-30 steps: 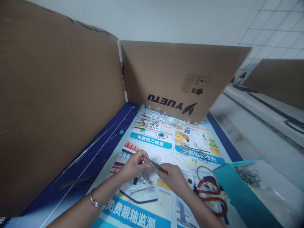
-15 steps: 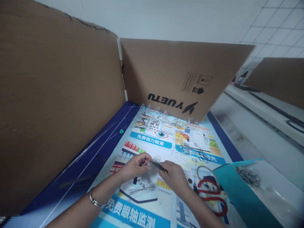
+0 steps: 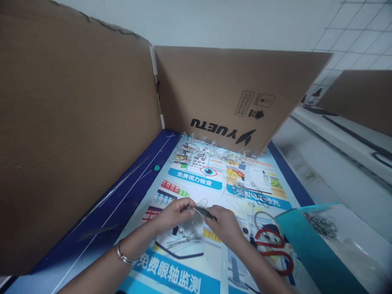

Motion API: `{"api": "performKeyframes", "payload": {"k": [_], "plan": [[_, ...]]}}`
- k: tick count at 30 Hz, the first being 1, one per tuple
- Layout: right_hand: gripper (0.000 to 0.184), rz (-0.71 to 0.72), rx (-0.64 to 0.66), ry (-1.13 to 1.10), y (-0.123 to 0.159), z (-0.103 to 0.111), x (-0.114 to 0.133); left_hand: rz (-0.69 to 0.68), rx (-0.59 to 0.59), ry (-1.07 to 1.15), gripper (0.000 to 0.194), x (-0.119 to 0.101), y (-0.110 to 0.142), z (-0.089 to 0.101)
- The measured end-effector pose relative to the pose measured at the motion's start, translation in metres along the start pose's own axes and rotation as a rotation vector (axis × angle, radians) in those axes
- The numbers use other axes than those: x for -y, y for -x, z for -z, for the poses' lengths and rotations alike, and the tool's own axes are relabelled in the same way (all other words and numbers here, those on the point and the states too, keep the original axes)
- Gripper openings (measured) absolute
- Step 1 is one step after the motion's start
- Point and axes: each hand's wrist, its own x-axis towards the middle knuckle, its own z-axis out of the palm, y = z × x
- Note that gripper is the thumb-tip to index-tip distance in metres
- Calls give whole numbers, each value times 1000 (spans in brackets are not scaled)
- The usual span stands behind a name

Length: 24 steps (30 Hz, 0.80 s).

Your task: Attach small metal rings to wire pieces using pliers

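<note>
Two cardboard walls fence the workplace: a big panel (image 3: 70, 134) on the left and a second panel (image 3: 226, 94) across the back, printed upside down with "YUETU" and packing marks. They meet at a taped corner. Beyond the back panel, on the right, runs a white bench (image 3: 333, 151) with another brown board (image 3: 361, 98) standing on it.

A printed poster (image 3: 196, 179) covers the table between the walls, blue at its left edge, with an eye chart, a drawn eye and Chinese lettering. A teal folder (image 3: 306, 249) lies over its lower right corner, and a clear bag (image 3: 352, 241) beside it holds a heap of small metal rings (image 3: 320, 224). Red scissors (image 3: 272, 249) lie on the poster just left of the folder. More loose rings and wire bits (image 3: 251, 196) are scattered near the poster's middle, and a row of clear crystal pieces (image 3: 199, 143) lines the foot of the back panel. A small green bead (image 3: 157, 167) sits on the blue strip.

Low in the middle, both hands meet above the poster. The left hand (image 3: 174, 214), a metal bangle (image 3: 123, 256) on its wrist, pinches the end of a clear strand (image 3: 191, 226) that loops down and carries a few small beads. The right hand (image 3: 225, 224) is closed around dark pliers (image 3: 204, 213), whose tip touches the strand right at the left fingertips. The strand hangs between the two hands, just over the poster.
</note>
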Motion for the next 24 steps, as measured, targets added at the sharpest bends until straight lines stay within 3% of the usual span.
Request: {"api": "performKeyframes", "payload": {"k": [12,24], "plan": [[19,99,-15,151,1,0,-3,-1,31,-153,9,5,-1,1],[18,62,69,-19,1,0,-1,-40,-12,-173,8,10,-1,0]]}}
